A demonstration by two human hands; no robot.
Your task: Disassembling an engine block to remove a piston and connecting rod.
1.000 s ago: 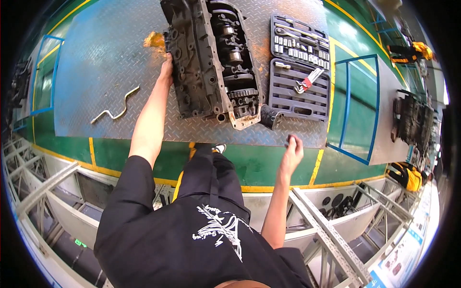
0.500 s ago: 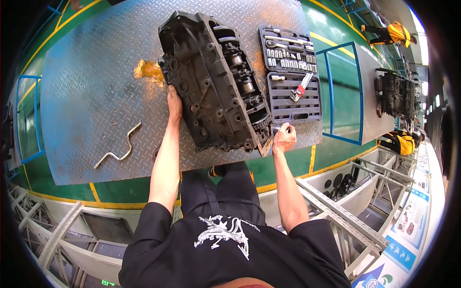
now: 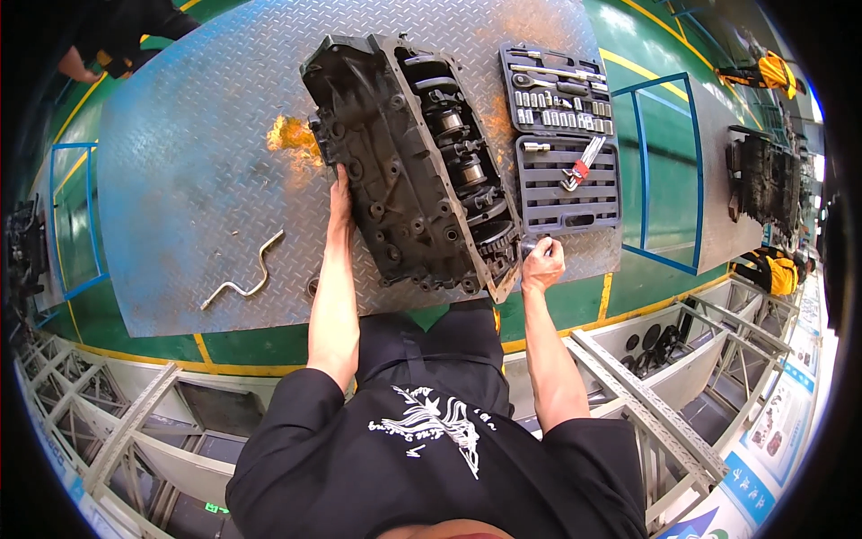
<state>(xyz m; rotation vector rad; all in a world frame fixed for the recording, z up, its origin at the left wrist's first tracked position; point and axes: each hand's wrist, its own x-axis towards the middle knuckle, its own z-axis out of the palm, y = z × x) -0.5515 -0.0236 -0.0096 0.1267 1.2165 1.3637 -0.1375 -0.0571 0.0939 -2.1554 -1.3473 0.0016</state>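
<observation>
A dark, greasy engine block (image 3: 395,180) lies tilted on the steel-plate table (image 3: 197,198), its crankshaft (image 3: 462,148) showing along the open right side. My left hand (image 3: 340,202) grips the block's left side, with most of its fingers hidden behind the casting. At the near right corner of the block, my right hand (image 3: 543,266) is closed, fingers pinched together. Something small and dark shows at its fingertips, too small to name. Just beyond that hand is an open socket set case (image 3: 567,221), with a set of hex keys (image 3: 584,163) lying in its near half.
A bent metal rod (image 3: 260,269) lies on the table's left part. Blue floor frames (image 3: 645,171) stand on both sides. Another engine (image 3: 763,175) rests on a table at the right. A person's hand (image 3: 79,67) shows at the upper left; people in yellow and black are at the right.
The whole view has shifted, so table and block sit slightly farther right. A person in dark clothing has come in at the upper left. Both my hands keep their places at the block.
</observation>
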